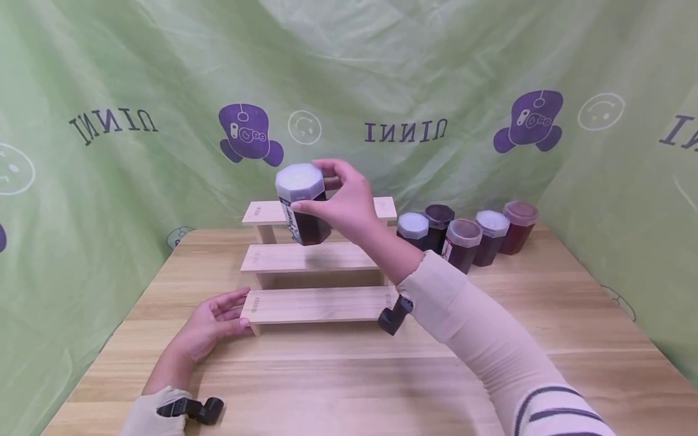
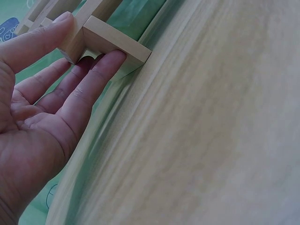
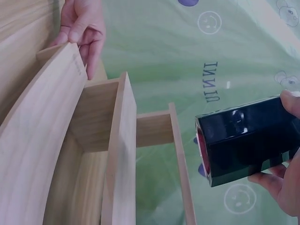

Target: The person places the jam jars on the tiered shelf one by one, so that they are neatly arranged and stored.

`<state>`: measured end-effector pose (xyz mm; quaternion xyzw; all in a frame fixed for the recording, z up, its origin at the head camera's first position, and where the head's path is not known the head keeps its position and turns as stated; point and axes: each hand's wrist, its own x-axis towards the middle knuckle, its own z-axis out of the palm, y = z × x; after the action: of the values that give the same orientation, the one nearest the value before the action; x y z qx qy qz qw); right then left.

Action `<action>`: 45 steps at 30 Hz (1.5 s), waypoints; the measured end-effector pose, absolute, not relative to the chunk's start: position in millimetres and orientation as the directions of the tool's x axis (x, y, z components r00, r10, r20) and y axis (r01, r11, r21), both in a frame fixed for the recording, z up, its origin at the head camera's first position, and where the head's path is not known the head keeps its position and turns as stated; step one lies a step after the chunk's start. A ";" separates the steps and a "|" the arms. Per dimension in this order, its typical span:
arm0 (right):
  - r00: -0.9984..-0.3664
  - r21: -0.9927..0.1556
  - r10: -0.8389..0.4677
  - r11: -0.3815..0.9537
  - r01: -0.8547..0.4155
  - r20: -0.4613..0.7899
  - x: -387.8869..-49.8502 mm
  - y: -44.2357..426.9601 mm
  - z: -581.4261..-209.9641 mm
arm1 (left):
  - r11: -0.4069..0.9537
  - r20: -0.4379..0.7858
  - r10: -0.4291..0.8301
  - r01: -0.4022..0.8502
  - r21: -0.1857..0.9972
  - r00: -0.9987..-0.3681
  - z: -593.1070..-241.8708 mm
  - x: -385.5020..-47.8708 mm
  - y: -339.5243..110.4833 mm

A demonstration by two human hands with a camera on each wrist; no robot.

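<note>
My right hand (image 1: 349, 200) grips a dark, octagonal jar (image 1: 308, 227) with a white lid, its thumb and fingers round the upper part. The jar is held in the air above the tiered wooden rack (image 1: 319, 304), apart from its boards. In the right wrist view the dark jar (image 3: 248, 138) lies sideways across the picture, its base toward the rack. At the rack's left end, my left hand (image 1: 209, 324) holds the lowest step. The left wrist view shows the thumb of that left hand (image 2: 51, 103) on the board's edge and fingertips against the end support (image 2: 117, 40).
Several lidded jars (image 1: 463, 242) stand grouped on the wooden table (image 1: 349, 381), right of the rack. A green printed cloth (image 1: 338, 72) hangs behind and at both sides. Black camera mounts (image 1: 395, 315) are strapped to both wrists.
</note>
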<state>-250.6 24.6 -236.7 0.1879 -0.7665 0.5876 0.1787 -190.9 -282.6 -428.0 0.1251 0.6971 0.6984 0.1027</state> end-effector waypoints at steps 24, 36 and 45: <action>-0.857 -0.821 -0.079 0.254 -0.511 0.509 -298.8 -10.6 -241.5 | -0.007 0.039 0.312 0.039 0.999 -0.949 -428.2 -192.8 -283.1; -0.869 -0.846 -0.045 0.212 -0.490 0.492 -319.3 -15.8 -248.2 | -0.004 0.031 0.311 0.031 1.000 -0.950 -431.0 -190.5 -283.6; -0.871 -0.842 -0.102 0.223 -0.491 0.481 -327.8 -17.9 -249.9 | 0.012 0.025 0.308 0.030 0.999 -0.951 -429.1 -190.7 -283.3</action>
<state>-327.8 -17.9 -249.9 0.1940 -0.7647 0.5922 0.1641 -190.7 -283.3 -429.1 0.1203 0.7041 0.6926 0.1004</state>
